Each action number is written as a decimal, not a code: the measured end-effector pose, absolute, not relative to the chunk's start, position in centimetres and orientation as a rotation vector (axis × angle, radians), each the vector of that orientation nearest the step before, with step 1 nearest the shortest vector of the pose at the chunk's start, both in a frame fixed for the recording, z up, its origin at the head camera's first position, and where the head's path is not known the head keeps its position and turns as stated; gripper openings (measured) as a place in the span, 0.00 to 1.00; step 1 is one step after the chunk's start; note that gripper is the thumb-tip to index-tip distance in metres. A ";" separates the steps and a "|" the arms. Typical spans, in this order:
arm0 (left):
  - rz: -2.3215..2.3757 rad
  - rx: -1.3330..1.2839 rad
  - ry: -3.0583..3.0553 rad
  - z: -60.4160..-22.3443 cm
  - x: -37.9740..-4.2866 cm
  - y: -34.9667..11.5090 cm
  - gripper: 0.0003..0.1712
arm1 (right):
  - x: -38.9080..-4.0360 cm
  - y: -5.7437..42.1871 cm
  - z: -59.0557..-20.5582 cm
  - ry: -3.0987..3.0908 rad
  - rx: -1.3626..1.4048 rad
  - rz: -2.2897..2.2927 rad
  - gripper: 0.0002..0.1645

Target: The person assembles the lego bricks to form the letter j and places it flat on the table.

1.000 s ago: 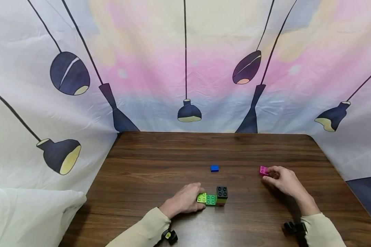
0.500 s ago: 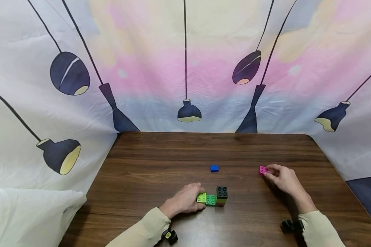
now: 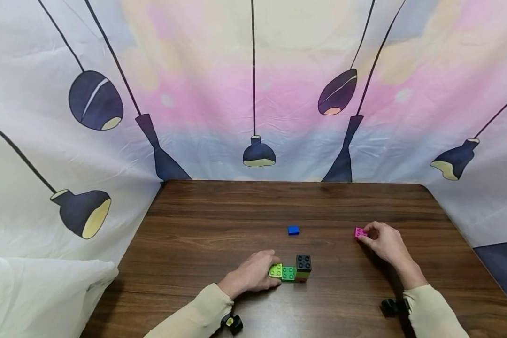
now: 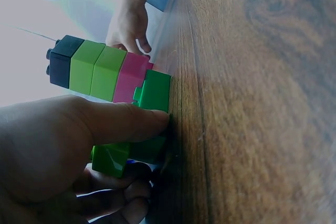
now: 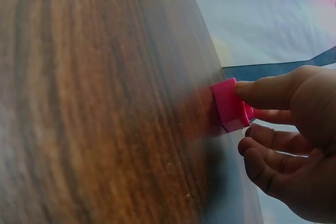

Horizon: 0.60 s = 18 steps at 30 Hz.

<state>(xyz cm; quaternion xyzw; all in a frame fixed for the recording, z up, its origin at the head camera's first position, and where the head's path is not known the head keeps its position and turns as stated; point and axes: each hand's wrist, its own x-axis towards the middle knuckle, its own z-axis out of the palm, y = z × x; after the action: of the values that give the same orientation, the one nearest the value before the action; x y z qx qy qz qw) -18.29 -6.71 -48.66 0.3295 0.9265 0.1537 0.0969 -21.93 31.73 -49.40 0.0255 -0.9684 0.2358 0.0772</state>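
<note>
A small toy brick build stands on the table near its front. It has a lime brick (image 3: 275, 271) at the left end, a green brick (image 3: 288, 273) beside it and a taller stack with a black brick (image 3: 303, 263) on top. Seen from the left wrist, that stack runs black, two lime bricks (image 4: 97, 69), then a pink brick (image 4: 130, 77) low down. My left hand (image 3: 253, 272) grips the lime end between thumb and fingers. Off to the right, my right hand (image 3: 387, 243) pinches a loose pink brick (image 5: 229, 106) with thumb and fingertips, its base at the tabletop.
A blue brick (image 3: 293, 230) lies on the brown wooden table (image 3: 219, 202), behind the build. A printed cloth (image 3: 211, 94) hangs along the table's far edge, and white fabric (image 3: 42, 295) bulges at the left side.
My right thumb has come in against the pink brick, which my fingers now pinch. The right forearm has shifted slightly left. My left hand and the build have stayed put.
</note>
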 end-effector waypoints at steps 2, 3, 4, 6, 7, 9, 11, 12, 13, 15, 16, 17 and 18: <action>0.447 0.975 2.748 -48.7 -18.3 -6.7 0.24 | -21.9 31.7 -49.4 -2.897 0.075 0.713 0.13; 0.445 0.975 2.748 -48.7 -18.3 -6.7 0.24 | -21.9 31.7 -49.5 -2.897 0.071 0.718 0.14; 0.445 0.972 2.747 -48.7 -18.3 -6.7 0.25 | -21.9 31.7 -49.5 -2.897 0.065 0.725 0.14; 0.438 0.965 2.749 -48.7 -18.3 -6.7 0.25 | -21.9 31.7 -49.4 -2.900 0.060 0.739 0.15; 0.438 0.959 2.746 -48.6 -18.2 -6.7 0.25 | -21.9 31.7 -49.5 -2.903 0.061 0.745 0.16; 0.441 0.952 2.741 -48.6 -18.2 -6.7 0.25 | -21.9 31.7 -49.5 -2.904 0.067 0.752 0.17; 0.437 0.951 2.744 -48.6 -18.1 -6.7 0.26 | -21.9 31.7 -49.5 -2.905 0.084 0.757 0.18; 0.437 0.955 2.744 -48.5 -18.1 -6.7 0.25 | -21.9 31.7 -49.5 -2.908 0.093 0.760 0.19; 0.439 0.962 2.742 -48.5 -18.2 -6.7 0.24 | -21.9 31.7 -49.5 -2.909 0.102 0.760 0.19; 0.438 0.973 2.743 -48.5 -18.2 -6.7 0.24 | -22.0 31.7 -49.5 -2.915 0.111 0.763 0.19; 0.435 0.975 2.745 -48.5 -18.2 -6.7 0.24 | -22.0 31.7 -49.4 -2.919 0.115 0.762 0.19; 0.437 0.975 2.743 -48.5 -18.2 -6.6 0.23 | -22.0 31.7 -49.4 -2.923 0.116 0.761 0.19; 0.435 0.973 2.743 -48.5 -18.2 -6.6 0.24 | -22.0 31.7 -49.3 -2.925 0.116 0.763 0.19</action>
<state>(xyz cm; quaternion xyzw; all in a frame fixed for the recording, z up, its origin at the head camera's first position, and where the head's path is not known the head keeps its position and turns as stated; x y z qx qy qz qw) -18.22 -6.64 -48.52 0.3290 0.9275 0.1470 0.0990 -22.01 31.70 -49.34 0.0383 -0.9653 0.2516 0.0581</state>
